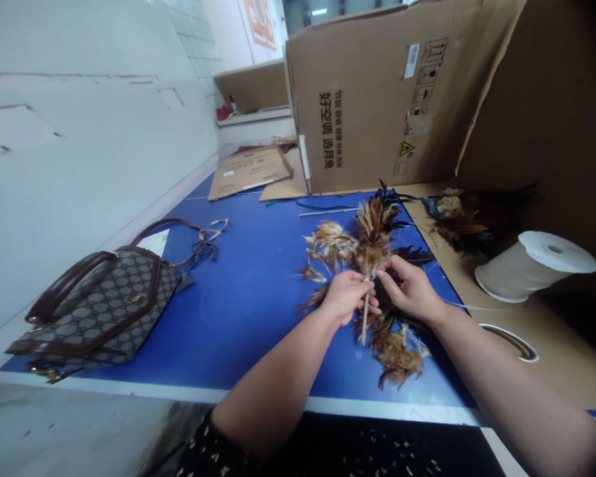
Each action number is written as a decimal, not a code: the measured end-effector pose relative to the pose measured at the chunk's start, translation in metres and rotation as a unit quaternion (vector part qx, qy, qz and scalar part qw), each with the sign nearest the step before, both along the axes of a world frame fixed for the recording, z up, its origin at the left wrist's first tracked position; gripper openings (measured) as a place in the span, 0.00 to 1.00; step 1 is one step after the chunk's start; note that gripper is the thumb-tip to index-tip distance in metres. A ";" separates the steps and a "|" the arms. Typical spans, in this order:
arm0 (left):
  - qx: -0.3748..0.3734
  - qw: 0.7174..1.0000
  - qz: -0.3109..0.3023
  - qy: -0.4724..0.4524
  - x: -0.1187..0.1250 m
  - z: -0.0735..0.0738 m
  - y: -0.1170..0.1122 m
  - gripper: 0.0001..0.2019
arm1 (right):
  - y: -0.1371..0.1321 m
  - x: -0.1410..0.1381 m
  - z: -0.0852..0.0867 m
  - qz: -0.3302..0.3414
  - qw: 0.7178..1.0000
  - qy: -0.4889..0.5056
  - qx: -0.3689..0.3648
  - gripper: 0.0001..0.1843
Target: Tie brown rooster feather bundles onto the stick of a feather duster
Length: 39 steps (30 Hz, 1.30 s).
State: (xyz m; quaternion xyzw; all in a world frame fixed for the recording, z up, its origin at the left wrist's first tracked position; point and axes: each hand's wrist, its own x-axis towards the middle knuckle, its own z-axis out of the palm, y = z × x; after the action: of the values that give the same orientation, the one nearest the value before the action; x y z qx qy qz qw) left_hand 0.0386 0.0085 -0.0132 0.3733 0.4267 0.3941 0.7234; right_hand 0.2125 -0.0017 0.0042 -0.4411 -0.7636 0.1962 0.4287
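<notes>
A feather duster (372,232) with brown and black feathers is held over the blue table, its bare wooden stick (365,318) pointing down toward me. My left hand (350,295) is closed round the stick just below the feathers. At the base of the feathers, my right hand (407,285) has thumb and forefinger pinched together on the feather ends. Exactly what sits between those fingertips is partly hidden. Loose pale-tan feathers (330,242) lie to the left of the duster. Another heap of brown feathers (400,358) rests below my hands.
A patterned handbag (109,301) lies on the blue table (238,298) at left. Large cardboard boxes (372,119) stand behind. On cardboard at right are a big spool (531,268), more feathers (459,218) and a roll of tape (511,341). A thin stick (328,211) lies behind the duster.
</notes>
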 end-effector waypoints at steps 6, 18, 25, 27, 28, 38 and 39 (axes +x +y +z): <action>0.157 0.970 0.084 0.162 0.004 -0.016 0.000 0.19 | 0.003 0.001 -0.006 -0.002 1.000 0.004 -0.014 0.11; 0.402 0.875 0.119 0.243 -0.001 -0.016 0.001 0.02 | 0.003 0.001 -0.005 0.026 0.999 0.002 -0.018 0.10; 0.221 0.957 0.106 0.154 -0.003 -0.020 0.008 0.08 | 0.004 0.004 -0.007 0.006 0.999 0.037 -0.038 0.11; 0.151 0.979 0.094 0.096 0.000 -0.017 0.007 0.08 | 0.004 0.004 -0.008 0.005 0.997 0.049 -0.054 0.11; 0.114 0.988 0.084 0.066 0.001 -0.016 0.006 0.08 | 0.003 0.003 -0.009 0.005 0.997 0.055 -0.061 0.12; 0.061 0.995 0.073 0.010 0.003 -0.002 0.003 0.09 | 0.001 0.002 -0.007 0.016 0.992 0.084 -0.088 0.13; 0.079 0.993 0.087 0.032 0.003 -0.004 0.003 0.10 | 0.001 0.001 -0.006 0.017 0.993 0.080 -0.081 0.12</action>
State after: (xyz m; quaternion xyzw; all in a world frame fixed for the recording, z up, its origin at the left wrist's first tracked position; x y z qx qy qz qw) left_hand 0.0420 0.0116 -0.0176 0.4032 0.4484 0.4756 0.6405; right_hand 0.2139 -0.0007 -0.0022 -0.4440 -0.7157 0.2994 0.4483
